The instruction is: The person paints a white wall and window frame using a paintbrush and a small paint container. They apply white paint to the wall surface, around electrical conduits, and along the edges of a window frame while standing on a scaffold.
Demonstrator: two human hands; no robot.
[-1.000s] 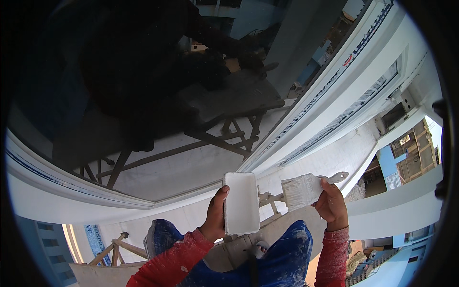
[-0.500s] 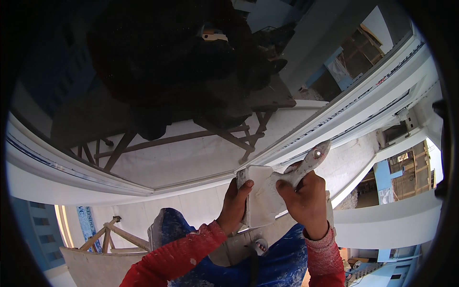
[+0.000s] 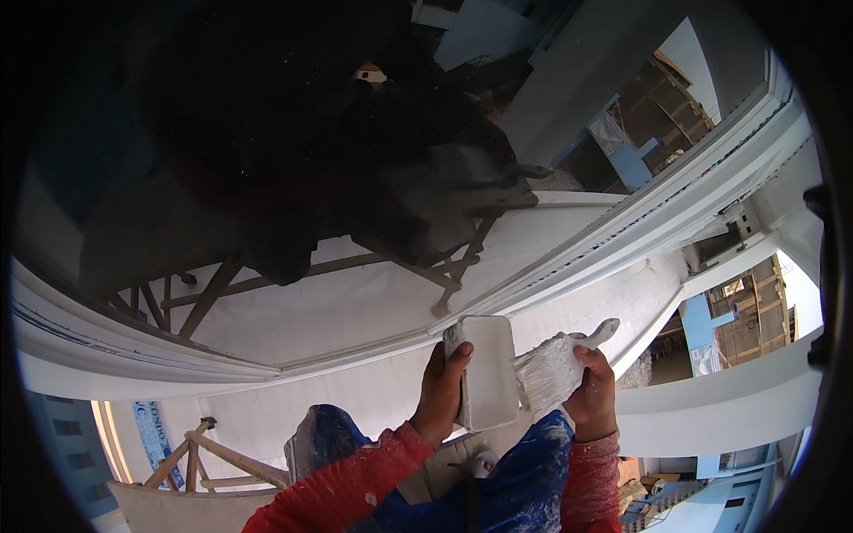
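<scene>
My left hand (image 3: 439,395) grips a white rectangular tub (image 3: 490,377) by its left side, thumb over the rim. The inside of the tub is coated white. Just to its right, my right hand (image 3: 593,398) holds a wide paintbrush (image 3: 548,371) by the handle. White paint cakes its bristles, which point toward the tub with their tips beside its right rim. The brush handle (image 3: 604,332) slants up and right past my fingers. Some of my right fingers are hidden behind the brush and hand.
Ahead of me stands a large dark window pane (image 3: 293,169) with reflections, edged by a white frame (image 3: 613,235). A pale wall (image 3: 355,377) runs below it. Wooden trestle bars (image 3: 235,453) and a board (image 3: 191,508) are at lower left. A curved white ledge (image 3: 711,404) lies right.
The brush has come out of the tub to its right side, turning so its bristles point left. My right hand has shifted slightly right and down; the left still holds the tub.
</scene>
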